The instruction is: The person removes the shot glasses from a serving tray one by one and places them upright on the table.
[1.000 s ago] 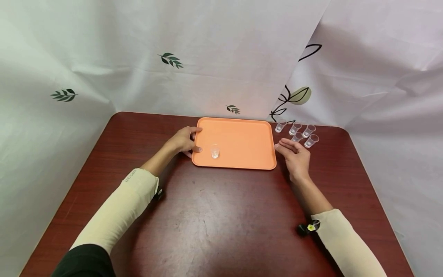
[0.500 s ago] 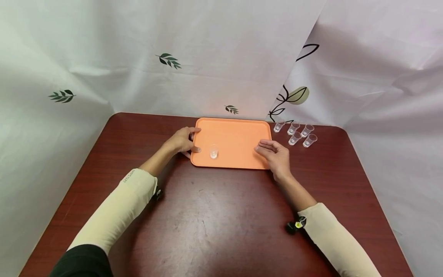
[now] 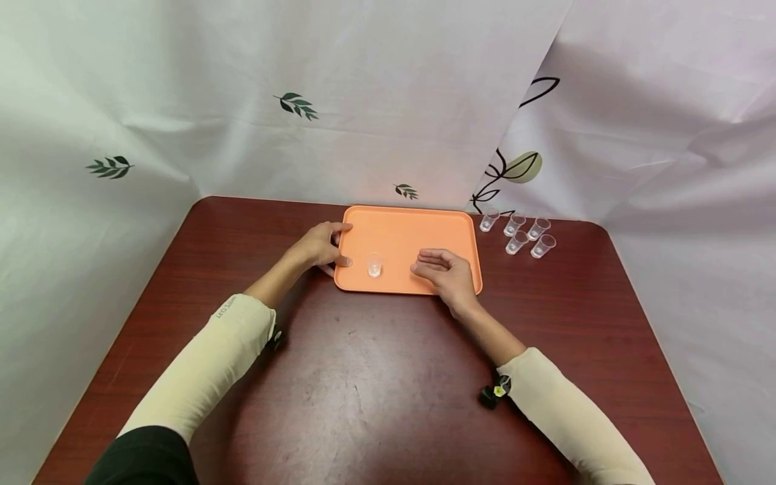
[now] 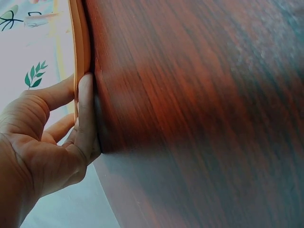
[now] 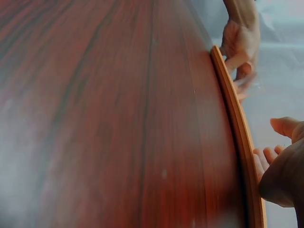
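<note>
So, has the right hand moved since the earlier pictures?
Yes. The right hand has moved leftward, away from the five cups on the table and over the orange tray, toward the single cup.

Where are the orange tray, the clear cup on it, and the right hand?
orange tray [image 3: 412, 225], head view, bare far part of its floor.
clear cup [image 3: 374, 265], head view, its side wall.
right hand [image 3: 445, 273], head view, back of the hand.

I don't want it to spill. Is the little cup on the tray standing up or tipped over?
Standing up. The cup sits on the tray with its open rim facing up.
</note>
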Motion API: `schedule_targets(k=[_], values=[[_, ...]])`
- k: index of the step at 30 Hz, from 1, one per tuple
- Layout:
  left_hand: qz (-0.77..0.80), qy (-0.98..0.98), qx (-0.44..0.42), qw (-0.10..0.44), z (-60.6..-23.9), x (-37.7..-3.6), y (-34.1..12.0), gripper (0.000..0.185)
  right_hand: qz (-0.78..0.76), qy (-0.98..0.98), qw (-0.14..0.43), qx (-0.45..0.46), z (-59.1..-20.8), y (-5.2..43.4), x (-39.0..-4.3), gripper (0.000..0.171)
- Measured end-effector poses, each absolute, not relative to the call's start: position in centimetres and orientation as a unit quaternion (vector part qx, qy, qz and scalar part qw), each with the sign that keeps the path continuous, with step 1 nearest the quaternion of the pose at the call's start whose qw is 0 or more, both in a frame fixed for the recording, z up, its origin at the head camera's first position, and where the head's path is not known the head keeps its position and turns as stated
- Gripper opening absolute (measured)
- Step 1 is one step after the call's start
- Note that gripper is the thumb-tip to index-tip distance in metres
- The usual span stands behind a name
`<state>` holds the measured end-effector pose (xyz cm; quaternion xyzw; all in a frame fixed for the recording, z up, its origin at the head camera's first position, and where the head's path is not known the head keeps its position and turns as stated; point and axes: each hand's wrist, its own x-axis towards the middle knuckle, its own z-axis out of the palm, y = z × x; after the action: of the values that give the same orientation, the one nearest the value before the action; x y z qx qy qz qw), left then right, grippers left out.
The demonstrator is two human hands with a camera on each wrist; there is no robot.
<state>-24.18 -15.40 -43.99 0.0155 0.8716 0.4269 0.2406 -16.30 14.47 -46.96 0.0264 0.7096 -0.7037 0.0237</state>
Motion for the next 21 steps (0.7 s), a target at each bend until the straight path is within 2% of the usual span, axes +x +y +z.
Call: schedule_targets(k=[14,21], values=[[0.433,0.868,0.012,0.243,-44.0,-24.2,-15.4,0.096,-0.667,0.741,0.075,-0.024,-47.0,11.5,-16.6,0.052],[0.441,0.864,0.009,0.243,-44.0,-24.2,-15.4,0.097,-0.649,0.755,0.081,-0.042,-46.9,10.3,-17.1,0.054]])
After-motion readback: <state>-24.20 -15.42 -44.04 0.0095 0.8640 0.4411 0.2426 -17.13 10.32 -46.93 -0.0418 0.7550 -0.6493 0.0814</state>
